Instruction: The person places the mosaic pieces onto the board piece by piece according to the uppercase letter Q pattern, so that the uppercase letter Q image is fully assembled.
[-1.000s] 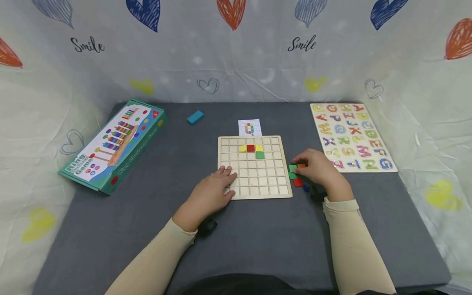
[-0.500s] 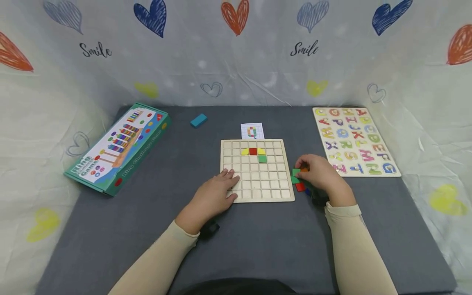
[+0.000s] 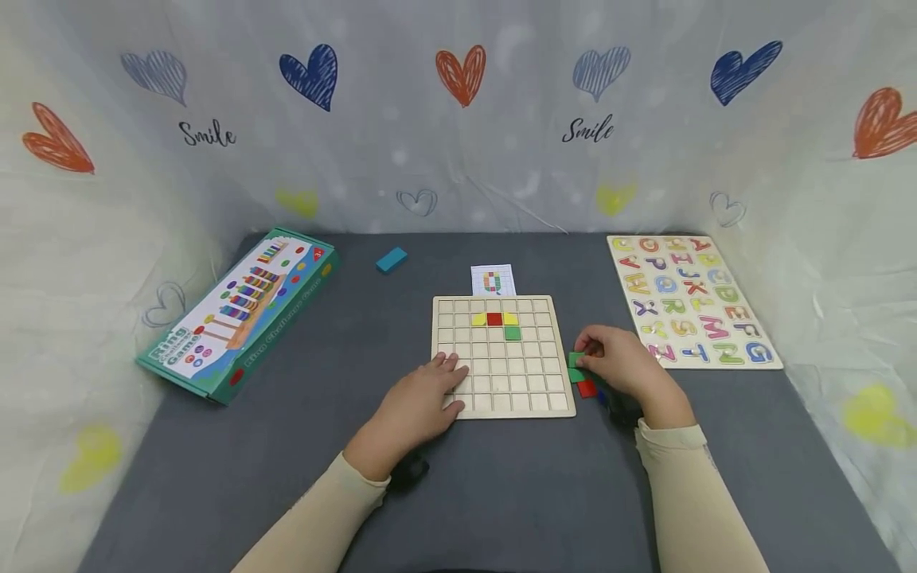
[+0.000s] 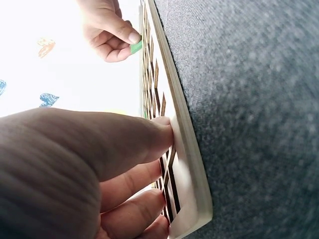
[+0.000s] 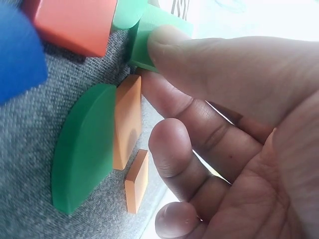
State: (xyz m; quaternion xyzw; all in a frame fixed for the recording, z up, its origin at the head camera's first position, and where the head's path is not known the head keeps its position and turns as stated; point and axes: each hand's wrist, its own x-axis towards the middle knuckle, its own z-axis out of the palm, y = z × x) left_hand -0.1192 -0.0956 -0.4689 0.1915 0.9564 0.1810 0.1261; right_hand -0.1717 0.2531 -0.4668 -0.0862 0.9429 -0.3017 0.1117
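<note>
A pale wooden grid board lies flat on the table. Set in its upper rows are a red square tile, a green square tile and yellow pieces on either side of the red one. My left hand rests on the board's lower left corner, fingers straight, thumb pressing near the edge. To the right of the board, my right hand pinches a green square block between thumb and index finger. Loose beside that hand are a red block, a blue piece, a green curved piece and orange pieces.
A small pattern card touches the board's far edge. Farther back lies a blue block. The green toy box stands at the left, and an alphabet puzzle board lies at the right, just beyond my right hand.
The head view has tilted up, so everything sits lower in it. An orange piece visible beside my right fingers earlier is now hidden in that view. My left hand stays on the board.
</note>
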